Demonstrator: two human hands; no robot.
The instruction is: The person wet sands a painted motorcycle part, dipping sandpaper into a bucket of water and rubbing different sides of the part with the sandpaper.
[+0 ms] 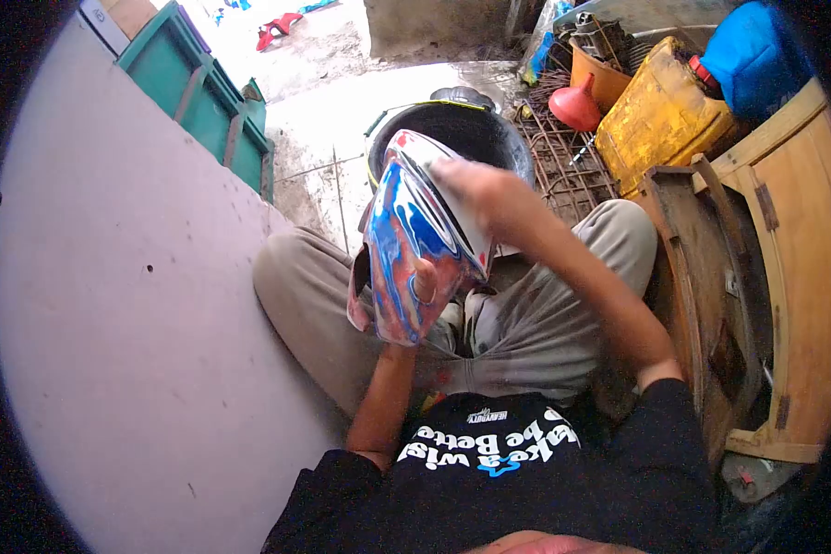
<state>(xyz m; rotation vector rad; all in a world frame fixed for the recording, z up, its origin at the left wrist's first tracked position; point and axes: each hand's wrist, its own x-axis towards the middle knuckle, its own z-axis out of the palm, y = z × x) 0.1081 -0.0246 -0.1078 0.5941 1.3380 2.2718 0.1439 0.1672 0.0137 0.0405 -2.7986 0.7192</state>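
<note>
A curved panel (406, 245) with worn blue, white and reddish patches is held up over my lap, tilted, its upper end in front of the black bucket (517, 152). My left hand (424, 280) supports it from below and behind; a finger or thumb shows through an opening in the panel, and the rest is hidden. Against the panel's upper right side, my right hand (480, 189) is closed and blurred by motion. Whatever lies under its fingers is too smeared to make out.
A pale wall (138, 277) rises close on the left, with a green frame (189, 83) beyond it. At the right are a red funnel (577, 103), a yellow jerrycan (660, 115), a blue container (757, 60), a rusty metal grid (563, 171) and wooden frames (794, 212).
</note>
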